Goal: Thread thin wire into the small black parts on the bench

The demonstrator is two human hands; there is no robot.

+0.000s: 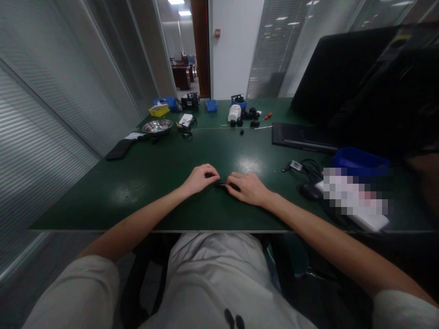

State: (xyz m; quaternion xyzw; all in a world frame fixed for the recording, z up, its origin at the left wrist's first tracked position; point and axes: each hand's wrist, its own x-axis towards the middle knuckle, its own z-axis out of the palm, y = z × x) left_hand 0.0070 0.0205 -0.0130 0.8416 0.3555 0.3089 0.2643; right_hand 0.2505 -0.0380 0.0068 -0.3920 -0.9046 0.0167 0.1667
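A small dark slender object [220, 185] lies low over the green table [137, 205], between my two hands. My right hand [248, 188] has its thumb and fingers closed on the right end of it. My left hand [202, 177] is just to the left, its thumb and fingertips brought together in a pinch near the object's left end. Whether anything sits between the left fingertips is too small to tell. Both hands rest low near the table's front half.
On the right are a blue tray [360, 162], a cable adapter [296, 166], a black mouse [311, 190] and a laptop-like black panel [302, 136]. Farther back stand a metal bowl [157, 127], a yellow basket [158, 110], a blue basket [211, 106] and a screwdriver [268, 116].
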